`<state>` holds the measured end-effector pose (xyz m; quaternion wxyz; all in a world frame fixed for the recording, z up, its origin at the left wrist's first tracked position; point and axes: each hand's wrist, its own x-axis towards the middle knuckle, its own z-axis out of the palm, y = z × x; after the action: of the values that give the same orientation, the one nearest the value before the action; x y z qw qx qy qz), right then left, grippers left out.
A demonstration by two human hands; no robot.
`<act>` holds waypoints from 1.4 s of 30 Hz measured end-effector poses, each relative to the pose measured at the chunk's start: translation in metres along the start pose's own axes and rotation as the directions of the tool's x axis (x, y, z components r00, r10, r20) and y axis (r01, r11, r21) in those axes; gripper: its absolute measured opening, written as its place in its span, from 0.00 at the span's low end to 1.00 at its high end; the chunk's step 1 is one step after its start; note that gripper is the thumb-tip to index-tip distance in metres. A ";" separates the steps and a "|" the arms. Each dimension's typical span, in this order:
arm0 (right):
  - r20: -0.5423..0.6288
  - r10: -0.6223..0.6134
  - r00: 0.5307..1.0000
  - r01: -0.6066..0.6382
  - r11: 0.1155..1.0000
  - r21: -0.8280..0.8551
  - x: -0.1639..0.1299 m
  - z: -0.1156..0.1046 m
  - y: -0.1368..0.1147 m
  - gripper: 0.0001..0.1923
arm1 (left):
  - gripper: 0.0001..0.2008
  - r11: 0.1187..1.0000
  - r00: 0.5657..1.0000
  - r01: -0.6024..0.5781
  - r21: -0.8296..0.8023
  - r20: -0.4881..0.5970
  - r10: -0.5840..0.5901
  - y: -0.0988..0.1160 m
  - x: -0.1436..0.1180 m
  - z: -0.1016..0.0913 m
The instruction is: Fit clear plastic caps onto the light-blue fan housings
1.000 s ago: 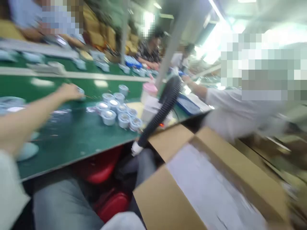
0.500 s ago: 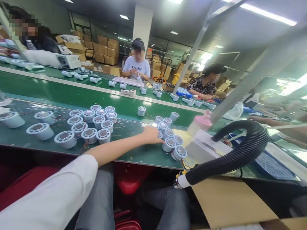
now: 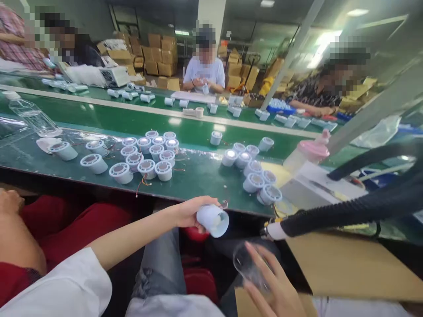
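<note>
Through the head camera I see my left hand (image 3: 191,215) curled round a pale blue cup (image 3: 205,217), a smooth, matte, plastic-looking cylinder with a round open mouth and something paler inside. Lower and to its right, my right hand (image 3: 279,281) grasps a clear cup (image 3: 243,269), see-through and glossy with a thin round rim; blur hides exactly where the fingers press. Beyond both hands runs a shiny dark green tabletop (image 3: 205,180) bearing more blue cups (image 3: 147,168) with slotted round tops and thin loose wires, one cluster ahead and left of my left hand, another ahead of my right. A clear bottle (image 3: 33,116) stands tilted in view far to the left. To the right of my right hand are a ribbed black hose (image 3: 317,218) with a white tip, a white box (image 3: 299,191) and a pink-lidded jar (image 3: 309,154); just below the hose lie tan cardboard flaps (image 3: 357,264). Across the tabletop, a person in a pale shirt (image 3: 213,72) handles a small part, before stacked cartons (image 3: 161,55) and a pillar (image 3: 211,13). The pale blue cup hangs near the tabletop's front edge, lying on its side, long axis slanting slightly down to the right, mouth facing my right hand's side and the camera.
</note>
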<state>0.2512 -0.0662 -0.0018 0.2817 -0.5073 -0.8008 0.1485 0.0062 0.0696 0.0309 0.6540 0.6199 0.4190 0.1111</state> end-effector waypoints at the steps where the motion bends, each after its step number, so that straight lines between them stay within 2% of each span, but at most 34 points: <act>1: -0.048 -0.074 0.996 0.070 0.995 -0.076 0.011 0.008 -0.009 0.25 | 0.24 0.999 0.998 0.013 -0.030 0.062 -0.012 -0.006 -0.007 0.008; 3: -0.079 -0.105 0.991 0.087 0.975 -0.203 0.030 0.020 -0.024 0.24 | 0.22 0.998 0.989 0.024 -0.064 0.145 -0.014 -0.013 -0.018 0.021; 5: -0.056 -0.070 0.996 0.055 0.970 -0.236 0.042 0.026 -0.032 0.21 | 0.16 0.997 0.987 0.008 -0.078 0.158 0.005 -0.017 -0.025 0.027; 8: 0.029 0.025 0.999 -0.022 0.993 -0.120 0.045 0.027 -0.036 0.12 | 0.08 0.990 0.990 -0.135 0.039 0.045 0.134 -0.018 -0.033 0.029; 10: 0.103 0.101 0.990 -0.107 0.993 0.051 0.042 0.024 -0.037 0.06 | 0.07 0.945 0.963 -0.254 0.208 -0.040 0.267 -0.019 -0.037 0.030; 12: 0.156 0.153 0.976 -0.188 0.951 0.243 0.039 0.020 -0.039 0.02 | 0.11 0.894 0.929 -0.315 0.319 -0.087 0.359 -0.022 -0.039 0.032; 15: 0.168 0.224 0.960 -0.277 0.853 0.442 0.040 0.015 -0.040 0.12 | 0.25 0.877 0.911 -0.338 0.341 -0.115 0.395 -0.031 -0.039 0.038; 18: 0.149 0.350 0.925 -0.371 0.746 0.552 0.040 0.013 -0.037 0.13 | 0.30 0.847 0.897 -0.380 0.372 -0.074 0.435 -0.042 -0.034 0.040; 23: 0.161 0.502 0.850 -0.459 0.554 0.694 0.037 0.018 -0.029 0.12 | 0.33 0.828 0.863 -0.485 0.280 -0.002 0.506 -0.050 -0.030 0.039; 25: 0.191 0.534 0.824 -0.473 0.462 0.750 0.037 0.019 -0.027 0.12 | 0.34 0.861 0.879 -0.472 0.189 0.025 0.477 -0.049 -0.031 0.039; 27: 0.228 0.538 0.811 -0.469 0.367 0.804 0.037 0.018 -0.025 0.14 | 0.35 0.915 0.916 -0.399 0.053 0.073 0.395 -0.048 -0.033 0.040; 29: 0.242 0.485 0.841 -0.429 0.324 0.843 0.036 0.016 -0.024 0.12 | 0.35 0.949 0.944 -0.303 -0.085 0.111 0.311 -0.047 -0.035 0.043; 30: 0.242 0.425 0.872 -0.406 0.353 0.843 0.035 0.015 -0.023 0.08 | 0.35 0.951 0.952 -0.272 -0.146 0.106 0.288 -0.047 -0.036 0.044; 31: 0.235 0.350 0.907 -0.378 0.431 0.819 0.034 0.014 -0.022 0.04 | 0.34 0.946 0.958 -0.253 -0.201 0.089 0.274 -0.047 -0.037 0.046; 34: 0.142 0.129 0.981 -0.188 0.792 0.581 0.027 0.013 -0.021 0.22 | 0.31 0.915 0.966 -0.244 -0.321 0.008 0.260 -0.047 -0.040 0.050; 35: 0.103 0.075 0.992 -0.116 0.868 0.483 0.024 0.014 -0.021 0.25 | 0.30 0.910 0.967 -0.239 -0.339 -0.002 0.254 -0.046 -0.041 0.050; 36: 0.063 0.036 0.997 -0.059 0.908 0.415 0.021 0.014 -0.021 0.25 | 0.29 0.909 0.968 -0.236 -0.344 0.003 0.252 -0.045 -0.042 0.050; 38: 0.023 0.006 1.000 -0.015 0.916 0.401 0.017 0.015 -0.021 0.25 | 0.29 0.917 0.966 -0.235 -0.322 0.031 0.258 -0.043 -0.043 0.050; 42: 0.069 0.045 0.997 -0.076 0.823 0.562 0.014 0.015 -0.022 0.25 | 0.37 0.949 0.963 -0.243 -0.203 0.066 0.260 -0.041 -0.046 0.045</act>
<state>0.2220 -0.0623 0.0021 0.3929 -0.4226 -0.7117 0.4007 -0.0065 -0.0018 0.0073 0.7099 0.6065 0.2935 0.2052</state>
